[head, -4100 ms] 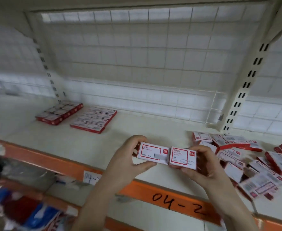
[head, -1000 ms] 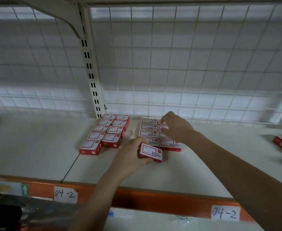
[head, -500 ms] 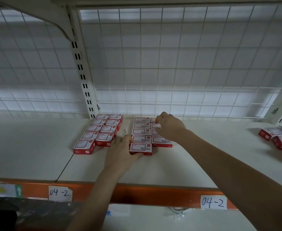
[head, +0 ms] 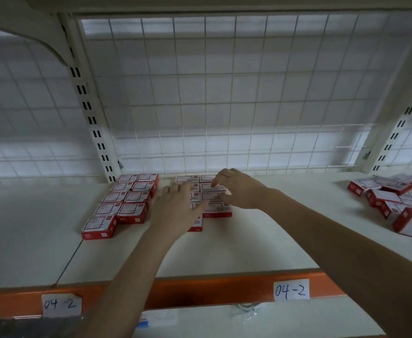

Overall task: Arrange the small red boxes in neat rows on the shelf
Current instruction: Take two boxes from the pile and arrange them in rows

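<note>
Small flat cardboard boxes, red on the sides with white printed tops, are lying in two blocks on the pale, matte shelf [head: 261, 250]. The left block [head: 124, 203] is sitting in two tidy columns beside a cream slotted metal post [head: 91, 118]; its front left box is standing alone at the near end. The right block [head: 207, 191] is lying just beside it across a narrow gap, partly hidden under both hands. The print on the box tops is too small to read.

The left hand [head: 175, 211] is hovering over the near boxes of the right block with its fingers spread and relaxed, gripping nothing. The right hand [head: 239, 189] is reaching over the far boxes with fingers bent downward, fingertips [head: 213, 184] touching a box top; whether it is pinching anything cannot be told.

A loose heap of boxes [head: 395, 203] is lying well apart at the right edge, tilted at mixed angles. Behind everything a white wire grid [head: 224, 93] is forming the back wall.

Along the front an orange beam [head: 200, 291] is carrying two white paper labels, the right label [head: 290, 290] and the left label [head: 61, 304], both handwritten "04-2". Bare shelf is lying open in front of both blocks and between the right block and the heap.
</note>
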Tool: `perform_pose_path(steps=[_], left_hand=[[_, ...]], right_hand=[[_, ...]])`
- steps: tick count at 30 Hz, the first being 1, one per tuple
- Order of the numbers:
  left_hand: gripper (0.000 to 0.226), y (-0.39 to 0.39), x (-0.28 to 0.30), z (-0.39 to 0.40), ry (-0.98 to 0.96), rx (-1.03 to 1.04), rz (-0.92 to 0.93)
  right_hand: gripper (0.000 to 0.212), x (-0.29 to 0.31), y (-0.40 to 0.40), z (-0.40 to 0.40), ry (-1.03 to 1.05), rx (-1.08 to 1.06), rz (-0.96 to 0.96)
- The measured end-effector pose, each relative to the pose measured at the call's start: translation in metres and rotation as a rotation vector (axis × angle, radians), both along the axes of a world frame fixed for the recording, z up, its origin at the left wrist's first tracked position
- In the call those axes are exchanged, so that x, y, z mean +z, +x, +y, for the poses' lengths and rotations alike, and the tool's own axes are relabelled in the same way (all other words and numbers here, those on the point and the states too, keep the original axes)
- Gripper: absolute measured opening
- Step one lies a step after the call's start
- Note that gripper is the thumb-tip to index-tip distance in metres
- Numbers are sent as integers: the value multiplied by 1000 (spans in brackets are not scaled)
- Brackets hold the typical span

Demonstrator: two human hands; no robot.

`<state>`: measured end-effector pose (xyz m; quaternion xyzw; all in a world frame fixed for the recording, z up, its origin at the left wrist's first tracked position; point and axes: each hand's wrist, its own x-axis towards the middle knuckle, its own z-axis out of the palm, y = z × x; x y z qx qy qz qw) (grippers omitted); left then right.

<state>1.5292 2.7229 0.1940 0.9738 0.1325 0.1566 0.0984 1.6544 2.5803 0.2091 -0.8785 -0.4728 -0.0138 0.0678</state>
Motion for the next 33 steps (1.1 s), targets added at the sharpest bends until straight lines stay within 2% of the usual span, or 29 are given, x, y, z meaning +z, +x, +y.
perform_pose_path(steps=[3, 9, 13, 18, 23, 29, 33], left_hand=[[58, 35, 7, -27, 119, -113, 37], [64, 99, 8, -113, 213, -402, 136], [66, 127, 18, -185, 190, -541, 158], [69, 148, 29, -272, 139, -652, 144], [74, 171, 34, -341, 115, -676, 167], [69, 210, 34, -385, 89, -557, 266], [77, 229, 29, -398, 59, -460, 299]], right_hand=[[42, 4, 10, -34, -49, -40, -48], [51, 11, 28, -146, -92, -385, -23], [49, 17, 24, -231, 26, -609, 32], [52, 23, 19, -331, 18, -754, 17], [54, 23, 27, -412, 31, -860, 27], [57, 7, 59, -474, 109, -898, 86], [62, -3, 85, -490, 179, -924, 145]])
